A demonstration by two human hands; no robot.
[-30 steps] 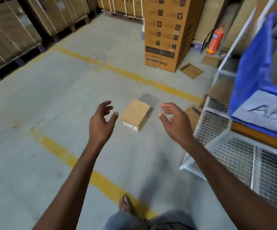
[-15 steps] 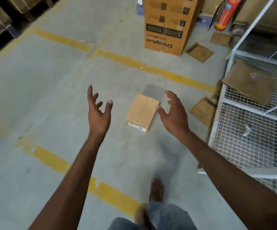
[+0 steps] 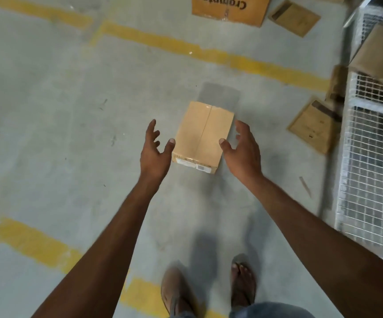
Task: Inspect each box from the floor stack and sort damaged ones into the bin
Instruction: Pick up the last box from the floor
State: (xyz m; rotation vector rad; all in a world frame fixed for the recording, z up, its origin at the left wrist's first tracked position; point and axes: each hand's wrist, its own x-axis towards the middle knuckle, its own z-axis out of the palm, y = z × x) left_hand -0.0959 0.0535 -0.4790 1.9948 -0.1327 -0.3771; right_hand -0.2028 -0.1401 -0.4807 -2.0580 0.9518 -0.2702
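On the floor (image 3: 71,122), between two yellow lines (image 3: 185,47), lies the box (image 3: 203,136), flat, its taped seam up and a label on the near side. The left hand (image 3: 154,154) is beside its left edge and the right hand (image 3: 243,152) beside its right edge. Both grips are spread, fingers apart, holding nothing. The left thumb looks close to the box edge, but I cannot tell whether it touches.

The likely trouble is a lopsided pickup. If one hand closes before the other, the box may slide on the smooth concrete or tip out, and a fall could dent it and spoil the inspection. The underside is hidden, so damage there could go unnoticed unless the box is turned over.

Counted: one small box, two hands, two feet (image 3: 179,292), two flat cardboard sheets (image 3: 312,129) near the right, one large printed carton (image 3: 229,8) at the far edge, and one wire cage (image 3: 374,168) on the right.
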